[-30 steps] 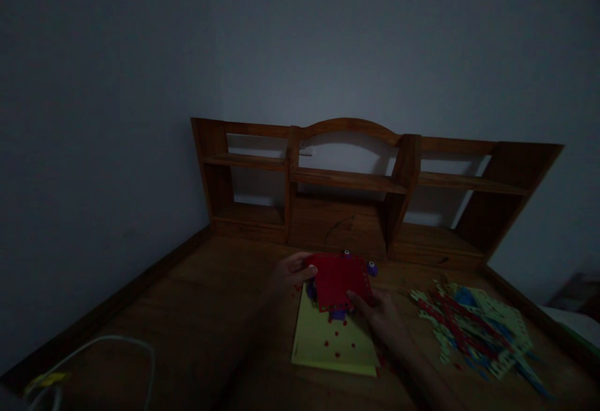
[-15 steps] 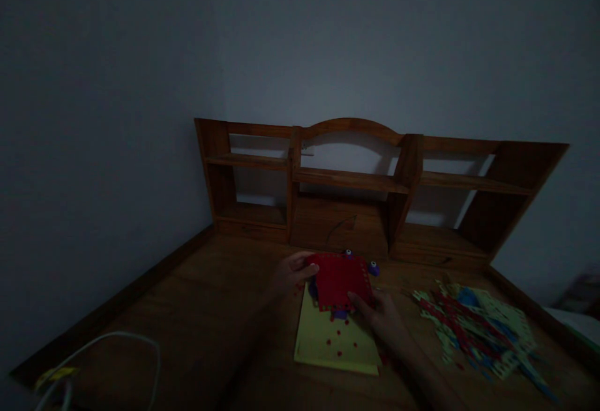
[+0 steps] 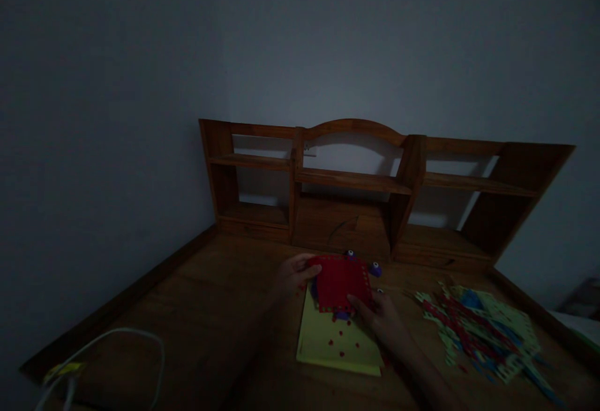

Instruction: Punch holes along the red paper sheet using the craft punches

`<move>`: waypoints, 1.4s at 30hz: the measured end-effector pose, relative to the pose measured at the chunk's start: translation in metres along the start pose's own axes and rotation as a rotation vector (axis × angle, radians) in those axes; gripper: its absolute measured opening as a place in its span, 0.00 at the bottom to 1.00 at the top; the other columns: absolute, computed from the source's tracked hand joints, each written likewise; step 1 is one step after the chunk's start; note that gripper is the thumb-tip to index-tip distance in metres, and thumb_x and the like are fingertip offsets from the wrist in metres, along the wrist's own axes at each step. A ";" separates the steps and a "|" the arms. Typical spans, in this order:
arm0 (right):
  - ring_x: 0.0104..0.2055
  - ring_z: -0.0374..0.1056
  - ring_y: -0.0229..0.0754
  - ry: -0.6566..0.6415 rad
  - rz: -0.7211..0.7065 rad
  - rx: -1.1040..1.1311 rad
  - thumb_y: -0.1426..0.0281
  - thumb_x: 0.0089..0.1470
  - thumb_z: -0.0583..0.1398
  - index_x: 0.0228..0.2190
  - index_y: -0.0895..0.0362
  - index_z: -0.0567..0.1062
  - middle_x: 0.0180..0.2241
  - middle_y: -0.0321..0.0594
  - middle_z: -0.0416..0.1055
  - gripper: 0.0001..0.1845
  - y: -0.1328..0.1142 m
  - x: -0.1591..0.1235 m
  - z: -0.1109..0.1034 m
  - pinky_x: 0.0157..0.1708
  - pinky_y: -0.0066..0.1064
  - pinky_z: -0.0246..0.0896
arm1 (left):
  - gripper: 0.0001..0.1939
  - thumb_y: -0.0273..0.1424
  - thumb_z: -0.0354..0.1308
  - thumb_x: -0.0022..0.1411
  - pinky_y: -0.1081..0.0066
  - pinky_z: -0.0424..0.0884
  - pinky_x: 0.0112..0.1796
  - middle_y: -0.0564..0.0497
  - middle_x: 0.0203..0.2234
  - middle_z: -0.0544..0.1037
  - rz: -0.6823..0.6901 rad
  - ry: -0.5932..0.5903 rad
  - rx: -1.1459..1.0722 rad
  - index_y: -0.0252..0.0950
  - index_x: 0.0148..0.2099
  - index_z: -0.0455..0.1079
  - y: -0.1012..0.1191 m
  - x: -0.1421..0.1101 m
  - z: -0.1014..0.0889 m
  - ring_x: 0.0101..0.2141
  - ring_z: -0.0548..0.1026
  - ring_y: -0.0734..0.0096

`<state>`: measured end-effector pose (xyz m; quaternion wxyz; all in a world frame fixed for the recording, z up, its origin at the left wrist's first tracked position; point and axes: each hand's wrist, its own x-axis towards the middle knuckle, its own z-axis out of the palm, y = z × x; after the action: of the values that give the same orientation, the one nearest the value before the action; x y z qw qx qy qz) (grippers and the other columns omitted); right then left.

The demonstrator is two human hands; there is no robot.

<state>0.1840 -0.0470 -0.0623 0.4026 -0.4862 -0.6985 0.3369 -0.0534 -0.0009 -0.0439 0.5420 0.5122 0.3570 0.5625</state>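
The scene is dim. A red perforated square plate [image 3: 341, 283] with purple round parts at its corners is held above a yellow-green sheet [image 3: 335, 345] on the wooden desk [image 3: 210, 311]. My left hand [image 3: 293, 275] pinches the plate's left edge. My right hand [image 3: 382, 317] grips its lower right corner, thumb on top. Small red pieces lie scattered on the yellow-green sheet under the plate.
A pile of green, red and blue perforated strips [image 3: 478, 330] lies to the right. A wooden shelf unit [image 3: 375, 186] stands at the back against the wall. A white cable [image 3: 112, 351] loops at the desk's front left corner.
The plate and both hands stay together almost unmoved; the view has drifted slightly, shifting everything a little to the right.
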 end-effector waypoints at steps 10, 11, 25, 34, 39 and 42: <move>0.25 0.61 0.39 0.051 0.050 0.079 0.51 0.52 0.59 0.24 0.60 0.74 0.23 0.40 0.70 0.24 0.000 0.002 -0.003 0.24 0.28 0.55 | 0.22 0.38 0.69 0.49 0.67 0.71 0.43 0.42 0.40 0.80 0.051 -0.057 -0.032 0.33 0.45 0.74 -0.011 0.005 0.002 0.40 0.78 0.62; 0.25 0.61 0.39 0.050 0.064 0.107 0.50 0.52 0.59 0.24 0.60 0.74 0.23 0.40 0.70 0.24 -0.001 0.002 -0.003 0.24 0.28 0.55 | 0.22 0.38 0.69 0.49 0.67 0.71 0.43 0.42 0.41 0.80 0.063 -0.062 -0.026 0.33 0.45 0.74 -0.010 0.005 0.002 0.40 0.77 0.62; 0.27 0.62 0.39 0.099 0.105 0.304 0.50 0.50 0.61 0.27 0.59 0.72 0.25 0.38 0.70 0.23 0.009 0.002 -0.005 0.26 0.28 0.55 | 0.19 0.39 0.69 0.48 0.67 0.71 0.45 0.43 0.37 0.80 0.033 0.182 -0.210 0.32 0.40 0.75 -0.010 0.016 -0.012 0.38 0.78 0.65; 0.29 0.65 0.42 0.092 0.102 0.290 0.49 0.49 0.61 0.29 0.60 0.74 0.29 0.42 0.73 0.24 0.004 0.002 -0.006 0.28 0.30 0.58 | 0.18 0.38 0.68 0.49 0.64 0.72 0.47 0.43 0.38 0.80 0.018 0.140 -0.255 0.33 0.40 0.75 -0.015 0.014 -0.018 0.39 0.78 0.62; 0.25 0.62 0.39 0.098 0.122 0.300 0.49 0.49 0.62 0.25 0.59 0.72 0.24 0.38 0.70 0.24 0.001 0.002 -0.006 0.26 0.28 0.55 | 0.20 0.40 0.69 0.46 0.66 0.73 0.42 0.44 0.36 0.79 0.016 0.139 -0.279 0.33 0.38 0.74 -0.019 0.016 -0.018 0.35 0.78 0.65; 0.25 0.62 0.38 0.089 0.127 0.307 0.51 0.49 0.62 0.26 0.59 0.73 0.25 0.38 0.70 0.23 -0.007 0.000 -0.007 0.25 0.28 0.54 | 0.20 0.41 0.68 0.47 0.71 0.73 0.35 0.46 0.33 0.79 -0.013 0.134 -0.270 0.32 0.38 0.74 -0.019 0.017 -0.016 0.30 0.77 0.69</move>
<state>0.1874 -0.0482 -0.0534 0.4807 -0.4766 -0.5881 0.4426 -0.0623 0.0215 -0.0623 0.5844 0.3938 0.3169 0.6348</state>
